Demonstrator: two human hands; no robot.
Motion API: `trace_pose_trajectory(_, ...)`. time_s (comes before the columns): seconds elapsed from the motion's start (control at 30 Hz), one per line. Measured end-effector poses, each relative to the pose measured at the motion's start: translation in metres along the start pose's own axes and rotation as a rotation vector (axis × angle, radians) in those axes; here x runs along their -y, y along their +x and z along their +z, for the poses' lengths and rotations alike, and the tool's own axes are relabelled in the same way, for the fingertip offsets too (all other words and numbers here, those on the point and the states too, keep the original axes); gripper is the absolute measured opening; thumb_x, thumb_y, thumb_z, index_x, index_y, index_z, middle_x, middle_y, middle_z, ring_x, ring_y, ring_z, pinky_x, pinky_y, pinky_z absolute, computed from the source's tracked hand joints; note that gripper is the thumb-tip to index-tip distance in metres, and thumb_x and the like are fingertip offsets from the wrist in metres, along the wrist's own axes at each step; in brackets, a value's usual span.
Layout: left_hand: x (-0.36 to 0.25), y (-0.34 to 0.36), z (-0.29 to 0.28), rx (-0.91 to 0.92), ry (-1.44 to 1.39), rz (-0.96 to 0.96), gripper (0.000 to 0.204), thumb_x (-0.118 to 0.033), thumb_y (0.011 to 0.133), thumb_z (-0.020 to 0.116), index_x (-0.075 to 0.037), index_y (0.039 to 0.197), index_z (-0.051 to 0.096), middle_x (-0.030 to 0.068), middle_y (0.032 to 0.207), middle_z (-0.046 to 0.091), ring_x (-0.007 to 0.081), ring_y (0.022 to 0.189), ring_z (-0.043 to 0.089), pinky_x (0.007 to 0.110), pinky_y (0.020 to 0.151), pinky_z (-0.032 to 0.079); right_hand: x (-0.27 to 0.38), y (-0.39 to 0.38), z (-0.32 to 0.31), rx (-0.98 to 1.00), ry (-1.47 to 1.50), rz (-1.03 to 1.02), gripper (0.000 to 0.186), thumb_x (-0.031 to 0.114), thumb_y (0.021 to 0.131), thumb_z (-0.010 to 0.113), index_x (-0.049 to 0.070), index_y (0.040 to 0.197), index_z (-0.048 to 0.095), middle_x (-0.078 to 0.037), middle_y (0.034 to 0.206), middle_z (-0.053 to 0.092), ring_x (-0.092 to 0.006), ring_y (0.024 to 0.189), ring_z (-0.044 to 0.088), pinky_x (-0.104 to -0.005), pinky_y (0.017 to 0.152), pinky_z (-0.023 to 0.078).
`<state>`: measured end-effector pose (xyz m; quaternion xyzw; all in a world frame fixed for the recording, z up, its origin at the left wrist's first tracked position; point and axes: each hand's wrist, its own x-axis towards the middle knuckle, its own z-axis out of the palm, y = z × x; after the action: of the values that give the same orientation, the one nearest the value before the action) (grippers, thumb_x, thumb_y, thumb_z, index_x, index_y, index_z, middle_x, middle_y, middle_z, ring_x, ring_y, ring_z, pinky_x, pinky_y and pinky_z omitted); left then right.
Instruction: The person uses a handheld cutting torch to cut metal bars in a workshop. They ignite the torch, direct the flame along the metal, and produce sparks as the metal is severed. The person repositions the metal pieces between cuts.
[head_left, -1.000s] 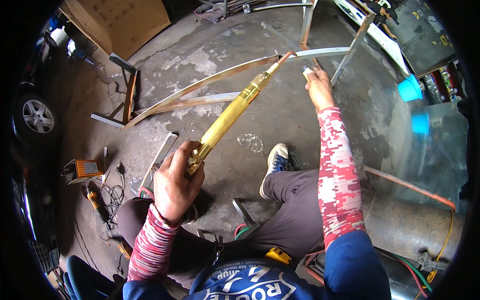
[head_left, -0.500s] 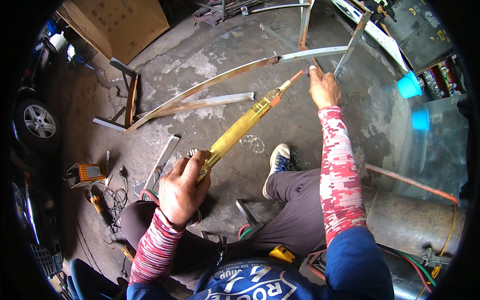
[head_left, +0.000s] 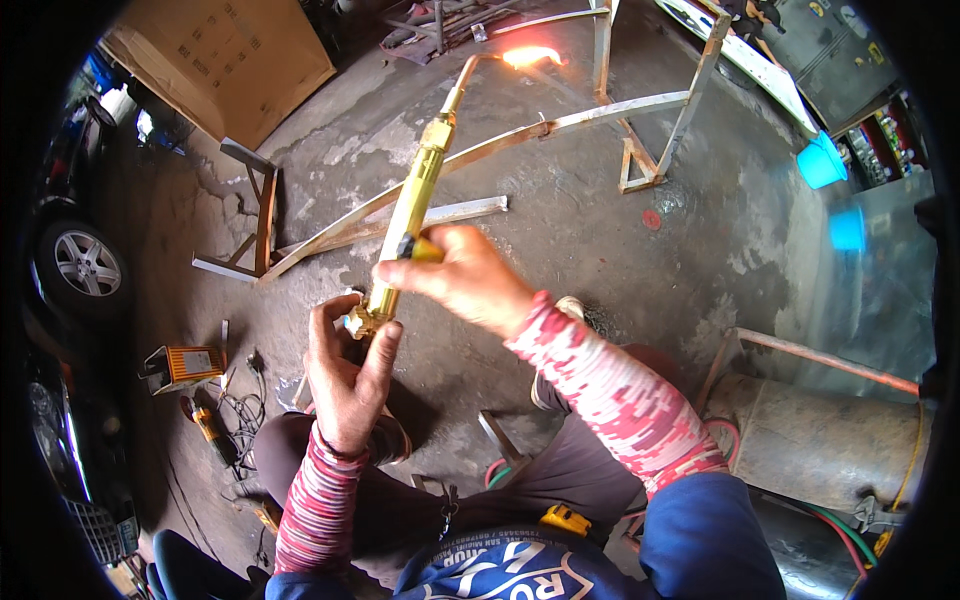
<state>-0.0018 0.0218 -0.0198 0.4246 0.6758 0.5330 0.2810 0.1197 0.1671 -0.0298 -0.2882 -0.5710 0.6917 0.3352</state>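
Note:
A brass gas torch (head_left: pixel 408 205) slants up and away from me, its thin bent tip giving off a bright orange flame (head_left: pixel 532 57). My left hand (head_left: pixel 345 375) is wrapped round the torch's lower end, with thumb and fingers at the brass valve knob (head_left: pixel 360 322). Beside the torch body, my right hand (head_left: pixel 475 280) is closed on a small yellow-and-black thing (head_left: pixel 425 250) that looks like a lighter. Its fingertips reach the torch's shaft; whether they press on it I cannot tell. Beyond the torch lies a rusty metal frame (head_left: pixel 592 116) with a long curved-looking bar.
A cardboard box (head_left: pixel 225 70) stands at the far left, near a car wheel (head_left: pixel 82 258). An angle grinder (head_left: pixel 208 420) and tangled cables (head_left: pixel 243 415) lie at left. To the right are a metal cylinder (head_left: pixel 810 430), hoses (head_left: pixel 838 532) and a blue bucket (head_left: pixel 822 162).
A flame now burns at the torch tip. The torch has swung left and more upright. My right hand has come back from the tip to the torch body; my left fingers have shifted to the valve.

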Motion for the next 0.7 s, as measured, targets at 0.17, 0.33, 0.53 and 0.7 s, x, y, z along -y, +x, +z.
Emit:
trace_pose_trajectory(0.17, -0.007, 0.003, 0.006, -0.029, 0.230, 0.065, 0.043, -0.010, 0.089, 0.079, 0.004, 0.124, 0.059, 0.0076, 0.075, 0.071, 0.0073, 0.066, 0.062, 0.025, 0.059, 0.050, -0.020, 0.005, 0.008, -0.058, -0.182, 0.028, 0.036, 0.036, 0.090, 0.083, 0.002, 0.091, 0.069, -0.003, 0.083, 0.071, -0.0109, 0.079, 0.066, -0.0297, 0.073, 0.054)
trace_pose_trajectory(0.33, 0.000, 0.006, 0.007, -0.013, 0.204, 0.062, 0.036, -0.009, 0.091, 0.076, 0.004, 0.122, 0.061, 0.0037, 0.070, 0.066, 0.0037, 0.063, 0.056, 0.023, 0.056, 0.045, -0.028, 0.007, 0.008, -0.082, -0.306, 0.058, 0.037, 0.038, 0.093, 0.079, 0.002, 0.093, 0.070, -0.006, 0.082, 0.071, -0.0141, 0.079, 0.068, -0.0313, 0.074, 0.055)
trace_pose_trajectory(0.53, 0.011, 0.007, 0.012, 0.017, 0.125, 0.023, 0.033, -0.008, 0.094, 0.073, 0.003, 0.123, 0.061, 0.0011, 0.073, 0.065, 0.0024, 0.064, 0.054, 0.022, 0.055, 0.043, -0.041, 0.013, 0.004, -0.013, -0.227, 0.117, 0.035, 0.036, 0.094, 0.078, 0.003, 0.093, 0.067, -0.004, 0.082, 0.066, -0.0123, 0.081, 0.062, -0.0333, 0.074, 0.052)
trace_pose_trajectory(0.7, 0.019, 0.005, 0.016, 0.075, 0.185, 0.045, 0.033, -0.012, 0.100, 0.069, 0.001, 0.127, 0.058, 0.0024, 0.085, 0.068, 0.0045, 0.072, 0.057, 0.022, 0.064, 0.047, -0.042, 0.012, -0.003, -0.006, -0.338, 0.160, 0.040, 0.043, 0.094, 0.075, 0.004, 0.094, 0.066, -0.004, 0.083, 0.063, -0.0131, 0.081, 0.058, -0.0357, 0.076, 0.050)
